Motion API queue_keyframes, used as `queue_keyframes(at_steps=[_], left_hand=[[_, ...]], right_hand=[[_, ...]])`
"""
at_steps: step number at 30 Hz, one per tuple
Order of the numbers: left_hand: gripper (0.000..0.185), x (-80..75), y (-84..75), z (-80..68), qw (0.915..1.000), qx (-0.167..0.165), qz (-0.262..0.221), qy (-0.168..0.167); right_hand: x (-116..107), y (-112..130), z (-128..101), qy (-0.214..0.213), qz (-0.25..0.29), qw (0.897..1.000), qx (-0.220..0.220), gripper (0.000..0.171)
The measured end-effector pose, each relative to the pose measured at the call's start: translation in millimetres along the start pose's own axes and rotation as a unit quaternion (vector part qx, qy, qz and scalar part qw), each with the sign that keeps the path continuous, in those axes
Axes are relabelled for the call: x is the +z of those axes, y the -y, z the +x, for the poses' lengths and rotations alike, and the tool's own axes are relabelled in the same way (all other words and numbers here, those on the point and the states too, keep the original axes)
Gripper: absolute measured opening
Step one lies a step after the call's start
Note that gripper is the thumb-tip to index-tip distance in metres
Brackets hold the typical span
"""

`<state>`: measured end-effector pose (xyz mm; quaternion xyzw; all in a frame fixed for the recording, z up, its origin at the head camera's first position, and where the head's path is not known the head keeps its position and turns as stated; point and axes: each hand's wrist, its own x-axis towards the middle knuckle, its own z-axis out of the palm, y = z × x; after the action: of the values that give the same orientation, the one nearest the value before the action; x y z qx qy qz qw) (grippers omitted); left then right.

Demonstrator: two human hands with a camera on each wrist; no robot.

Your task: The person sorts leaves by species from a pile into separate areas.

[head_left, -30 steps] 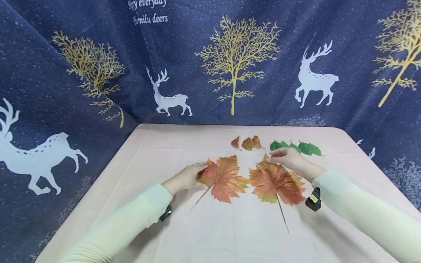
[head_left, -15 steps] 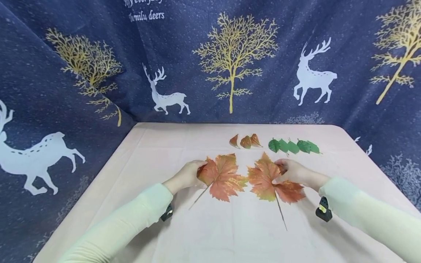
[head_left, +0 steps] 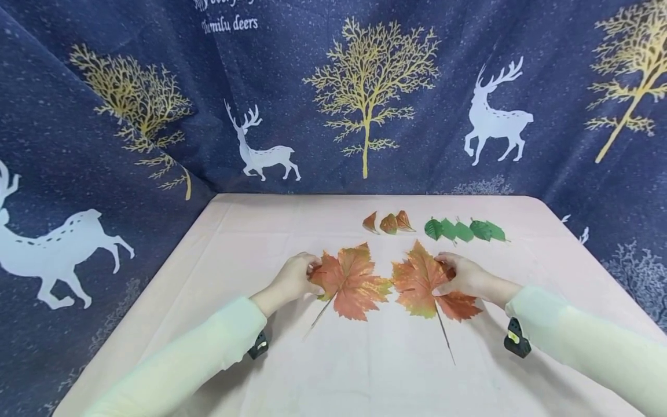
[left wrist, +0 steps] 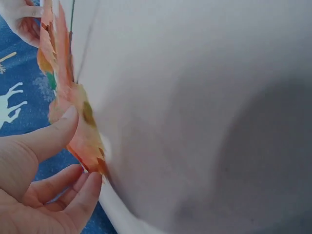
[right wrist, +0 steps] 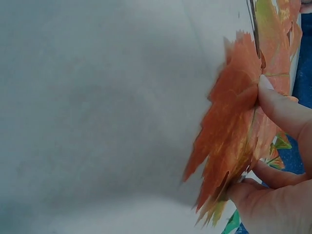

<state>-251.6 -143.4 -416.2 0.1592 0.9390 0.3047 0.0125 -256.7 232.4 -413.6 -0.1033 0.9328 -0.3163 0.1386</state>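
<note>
Two large orange-red maple leaves lie side by side on the pale tablecloth, their tips nearly meeting. My left hand (head_left: 293, 279) grips the outer edge of the left maple leaf (head_left: 354, 286); in the left wrist view the thumb (left wrist: 61, 129) lies on the leaf and the fingertips are at its edge. The right maple leaf (head_left: 417, 284) is held by my right hand (head_left: 464, 278), thumb near the leaf's middle and fingers at its outer edge. Its right lobe (right wrist: 229, 112) bends between them. Both thin stems point toward me.
Behind the maple leaves, several small brown leaves (head_left: 388, 224) lie in a row. Several green leaves (head_left: 464, 231) overlap in a row to their right. A dark blue cloth (head_left: 323, 87) printed with deer and trees hangs around the table (head_left: 250, 231).
My right hand has come down from the top of the right leaf to its right side and taken hold there. My left hand has shifted slightly, and the left leaf has moved a little with it.
</note>
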Motion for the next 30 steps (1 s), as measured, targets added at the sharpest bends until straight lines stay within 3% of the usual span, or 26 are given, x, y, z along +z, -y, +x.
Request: queue_keyframes(at_steps=[5,8,13,18,30], left_hand=[[0.058,-2.4,-8.9,-10.8,0.9998,-0.013,-0.006,-0.016],[0.048,-1.1,-15.7,-18.8,0.9997,-0.023,-0.008,-0.007],[0.028,1.8,-27.9,-35.3,0.9986,-0.037,-0.01,0.035],[0.027,4.5,-35.9,-48.8,0.9969,-0.043,0.007,0.065],[0.028,11.7,-36.6,-48.9,0.9921,-0.091,0.018,0.084]], right_hand=[[0.5,-0.5,-1.9,-0.002,0.006,1.0,0.007,0.09],[0.4,-1.7,-2.4,-0.005,0.01,1.0,0.002,0.09],[1.6,-4.5,-0.6,-0.006,0.012,1.0,0.007,0.09],[4.3,-4.8,0.0,-0.015,0.012,1.0,0.024,0.088],[6.8,-6.9,-4.8,-0.031,0.02,0.999,0.029,0.094]])
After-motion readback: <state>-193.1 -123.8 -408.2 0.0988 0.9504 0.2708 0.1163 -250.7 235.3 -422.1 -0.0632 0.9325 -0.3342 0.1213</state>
